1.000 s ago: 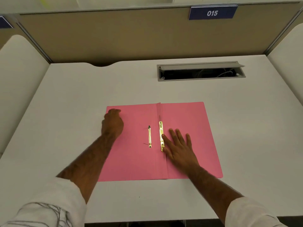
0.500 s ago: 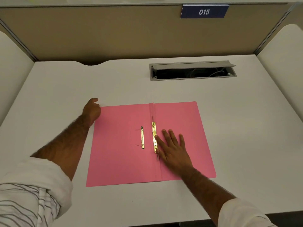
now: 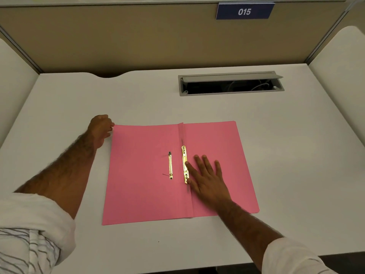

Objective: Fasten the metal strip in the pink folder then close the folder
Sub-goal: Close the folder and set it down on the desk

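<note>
Since a second ago our left hand [image 3: 100, 127] has slid off the left leaf to the folder [image 3: 142, 175]'s far-left corner, fingers curled loosely at the edge, clamped on nothing we can see. Our right hand [image 3: 207, 178] lies flat, fingers spread, on the right leaf, forefinger touching the shiny brass strip [image 3: 184, 165] by the spine. A thinner bar [image 3: 170, 165] lies just left. The smooth white counter [image 3: 296, 155] is bare on every side.

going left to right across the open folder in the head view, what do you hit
left hand at the folder's far left corner → loose metal strip → fastener at the spine → right hand, flat on the right flap
</note>
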Demonstrator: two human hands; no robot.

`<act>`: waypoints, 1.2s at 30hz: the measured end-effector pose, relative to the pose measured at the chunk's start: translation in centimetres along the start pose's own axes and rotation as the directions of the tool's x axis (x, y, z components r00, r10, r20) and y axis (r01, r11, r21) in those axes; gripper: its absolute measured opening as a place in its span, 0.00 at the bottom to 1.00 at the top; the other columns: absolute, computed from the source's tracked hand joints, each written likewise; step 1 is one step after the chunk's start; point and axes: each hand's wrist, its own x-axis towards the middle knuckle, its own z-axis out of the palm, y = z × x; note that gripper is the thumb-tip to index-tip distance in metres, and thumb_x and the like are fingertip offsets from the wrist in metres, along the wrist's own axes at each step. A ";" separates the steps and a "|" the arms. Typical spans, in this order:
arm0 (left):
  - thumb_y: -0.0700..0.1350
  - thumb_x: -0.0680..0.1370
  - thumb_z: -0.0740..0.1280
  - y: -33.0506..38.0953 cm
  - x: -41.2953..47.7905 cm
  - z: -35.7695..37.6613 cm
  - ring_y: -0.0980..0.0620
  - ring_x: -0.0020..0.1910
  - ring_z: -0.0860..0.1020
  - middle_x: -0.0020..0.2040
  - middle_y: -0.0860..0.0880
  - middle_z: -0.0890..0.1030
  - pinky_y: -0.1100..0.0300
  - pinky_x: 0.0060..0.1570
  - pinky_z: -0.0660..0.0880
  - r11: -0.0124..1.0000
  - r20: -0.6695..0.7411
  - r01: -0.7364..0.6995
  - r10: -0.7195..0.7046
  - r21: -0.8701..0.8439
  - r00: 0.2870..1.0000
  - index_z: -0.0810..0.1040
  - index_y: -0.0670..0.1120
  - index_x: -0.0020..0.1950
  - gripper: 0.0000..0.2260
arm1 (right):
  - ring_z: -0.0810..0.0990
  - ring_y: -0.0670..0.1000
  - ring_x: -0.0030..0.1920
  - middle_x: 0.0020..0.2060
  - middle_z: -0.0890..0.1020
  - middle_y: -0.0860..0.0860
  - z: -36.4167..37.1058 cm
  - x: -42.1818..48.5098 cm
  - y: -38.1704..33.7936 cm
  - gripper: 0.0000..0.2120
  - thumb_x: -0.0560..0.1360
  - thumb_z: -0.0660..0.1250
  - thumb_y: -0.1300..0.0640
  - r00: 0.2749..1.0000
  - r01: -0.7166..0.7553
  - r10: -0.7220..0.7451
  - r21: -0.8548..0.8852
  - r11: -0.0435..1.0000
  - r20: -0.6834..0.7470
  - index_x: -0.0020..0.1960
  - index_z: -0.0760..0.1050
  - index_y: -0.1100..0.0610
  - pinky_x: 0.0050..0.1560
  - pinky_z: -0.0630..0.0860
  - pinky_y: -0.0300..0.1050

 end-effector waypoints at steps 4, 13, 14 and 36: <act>0.48 0.84 0.60 1.5 -1.5 -1.4 0.43 0.49 0.80 0.55 0.40 0.78 0.47 0.58 0.75 0.983 0.116 0.047 -0.027 -0.175 0.993 0.69 0.44 0.68 0.14 | 0.38 0.54 0.79 0.80 0.42 0.49 0.0 -0.2 0.2 0.29 0.80 0.37 0.34 1.000 -0.007 0.007 0.027 1.000 0.011 0.79 0.38 0.40 0.75 0.39 0.64; 0.72 0.78 0.51 -1.4 -10.1 -5.5 0.43 0.68 0.78 0.70 0.40 0.78 0.46 0.63 0.77 0.874 0.451 0.219 0.000 -0.433 0.893 0.70 0.41 0.74 0.40 | 0.40 0.43 0.79 0.80 0.44 0.43 -2.3 0.2 -2.1 0.29 0.79 0.37 0.32 0.995 -0.008 0.054 0.476 0.879 -0.083 0.78 0.37 0.37 0.78 0.41 0.56; 0.73 0.77 0.51 -1.8 -11.2 -5.4 0.44 0.68 0.78 0.71 0.41 0.77 0.46 0.64 0.78 0.839 0.470 0.232 0.031 -0.492 0.882 0.72 0.41 0.74 0.41 | 0.42 0.41 0.78 0.80 0.47 0.42 -2.9 0.3 -3.1 0.28 0.80 0.39 0.33 0.991 0.015 0.058 0.545 0.839 -0.117 0.78 0.39 0.37 0.78 0.43 0.55; 0.73 0.78 0.52 0.4 -27.6 15.9 0.65 0.71 0.70 0.70 0.69 0.72 0.63 0.66 0.73 0.961 0.422 -0.159 0.245 -0.228 0.873 0.69 0.63 0.74 0.28 | 0.78 0.41 0.64 0.62 0.81 0.38 -15.7 -0.3 -6.4 0.25 0.79 0.53 0.34 0.961 -0.055 0.233 0.931 -0.362 0.148 0.69 0.73 0.45 0.61 0.75 0.36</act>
